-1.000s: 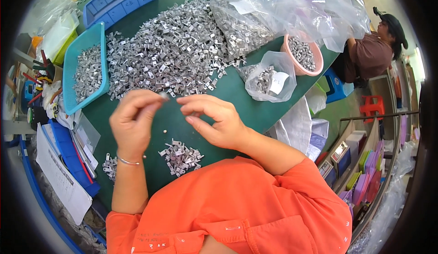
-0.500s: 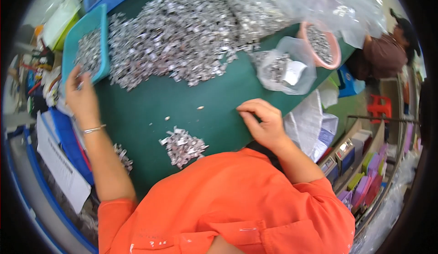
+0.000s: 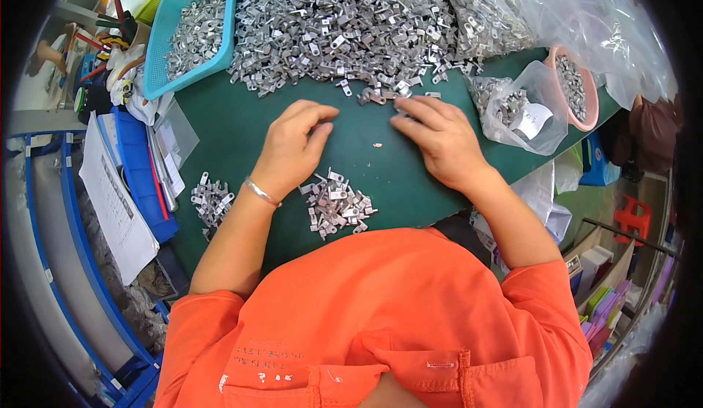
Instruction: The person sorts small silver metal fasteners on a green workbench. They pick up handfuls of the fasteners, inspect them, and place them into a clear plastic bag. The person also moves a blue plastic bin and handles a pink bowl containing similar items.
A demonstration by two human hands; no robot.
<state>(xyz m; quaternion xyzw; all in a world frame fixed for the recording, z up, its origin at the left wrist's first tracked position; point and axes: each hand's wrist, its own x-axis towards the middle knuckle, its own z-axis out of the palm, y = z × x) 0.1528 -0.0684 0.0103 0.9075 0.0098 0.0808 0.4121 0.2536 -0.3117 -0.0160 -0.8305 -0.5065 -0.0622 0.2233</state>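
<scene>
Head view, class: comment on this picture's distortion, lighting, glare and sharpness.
Head view: strong fisheye bending, with a black rim at the corners and the table edge curving; light is even and shadows are soft under the left hand and right hand; the clear plastic bags show bright glare; the metal parts pile is sharp in the middle, and detail softens toward the rim.

blue tray, pink bowl, papers

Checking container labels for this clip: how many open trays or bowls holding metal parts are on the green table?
2. A blue tray sits at the far left beside the big loose pile; a pink bowl is at the far right, partly under clear plastic bags, which may hide others.
</scene>
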